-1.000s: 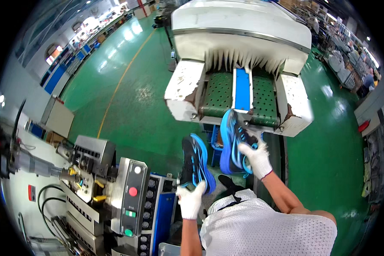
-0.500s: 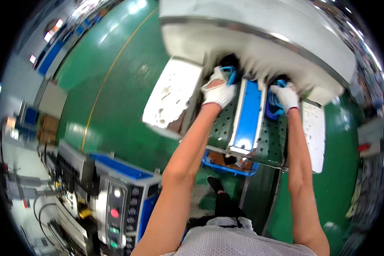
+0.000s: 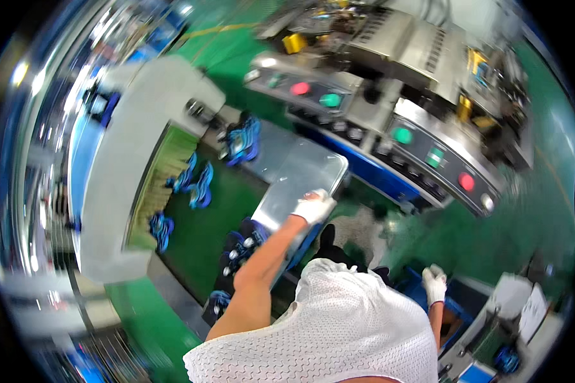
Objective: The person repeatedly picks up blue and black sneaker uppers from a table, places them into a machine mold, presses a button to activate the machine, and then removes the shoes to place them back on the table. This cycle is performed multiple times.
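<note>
My left hand (image 3: 314, 207), in a white knit glove, is over the corner of a shiny metal table (image 3: 303, 182). Motion blurs its fingers, and nothing shows in it. Below that forearm lies a cluster of dark shoe-like pieces with blue trim (image 3: 241, 246). More blue shoe-like pieces (image 3: 243, 140) sit at the table's far left end. My right hand (image 3: 434, 285), also gloved, hangs low on the right with its fingers loosely apart and no object visible in it. It is close to a blue crate (image 3: 412, 281).
On the left, several blue shoe-like pieces (image 3: 201, 185) lie on a green conveyor belt (image 3: 185, 236) by the bristle-fringed opening of a pale machine (image 3: 118, 166). Ahead stands a metal machine with button panels (image 3: 434, 153). Another pale machine (image 3: 511, 297) stands at lower right.
The view has swung round from the machine with two bays to the conveyor and metal table. Both hands have left the blue pieces they were on and have drawn back from that machine.
</note>
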The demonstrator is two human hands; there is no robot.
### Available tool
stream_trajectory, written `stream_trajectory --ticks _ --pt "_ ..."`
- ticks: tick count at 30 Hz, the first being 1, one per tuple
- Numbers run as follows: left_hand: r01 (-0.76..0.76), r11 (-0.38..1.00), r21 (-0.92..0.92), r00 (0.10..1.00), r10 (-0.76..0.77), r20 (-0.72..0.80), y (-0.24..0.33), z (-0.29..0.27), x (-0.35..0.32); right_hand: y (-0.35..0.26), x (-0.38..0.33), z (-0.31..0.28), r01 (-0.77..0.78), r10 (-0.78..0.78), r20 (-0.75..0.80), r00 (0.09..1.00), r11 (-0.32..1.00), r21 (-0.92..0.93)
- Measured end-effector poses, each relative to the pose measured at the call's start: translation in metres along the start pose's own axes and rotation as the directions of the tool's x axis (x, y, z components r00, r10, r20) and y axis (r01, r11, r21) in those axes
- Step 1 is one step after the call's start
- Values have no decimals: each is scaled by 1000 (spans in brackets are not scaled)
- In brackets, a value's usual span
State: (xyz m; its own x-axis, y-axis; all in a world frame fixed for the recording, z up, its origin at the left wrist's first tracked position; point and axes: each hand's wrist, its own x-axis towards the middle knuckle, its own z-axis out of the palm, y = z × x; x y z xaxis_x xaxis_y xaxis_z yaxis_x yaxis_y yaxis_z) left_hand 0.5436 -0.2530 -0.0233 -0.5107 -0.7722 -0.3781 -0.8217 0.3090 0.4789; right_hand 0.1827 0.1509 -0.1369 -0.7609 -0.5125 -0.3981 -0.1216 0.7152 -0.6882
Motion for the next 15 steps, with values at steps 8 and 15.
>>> stream_trajectory --ticks 8,15 --pt "498 570 -653 216 -811 -543 -408 -53 -215 -118 -16 67 51 261 406 876 786 -616" --pt "647 209 -733 -265 -840 -473 -559 -119 -295 -171 21 30 555 197 631 750 332 -763"
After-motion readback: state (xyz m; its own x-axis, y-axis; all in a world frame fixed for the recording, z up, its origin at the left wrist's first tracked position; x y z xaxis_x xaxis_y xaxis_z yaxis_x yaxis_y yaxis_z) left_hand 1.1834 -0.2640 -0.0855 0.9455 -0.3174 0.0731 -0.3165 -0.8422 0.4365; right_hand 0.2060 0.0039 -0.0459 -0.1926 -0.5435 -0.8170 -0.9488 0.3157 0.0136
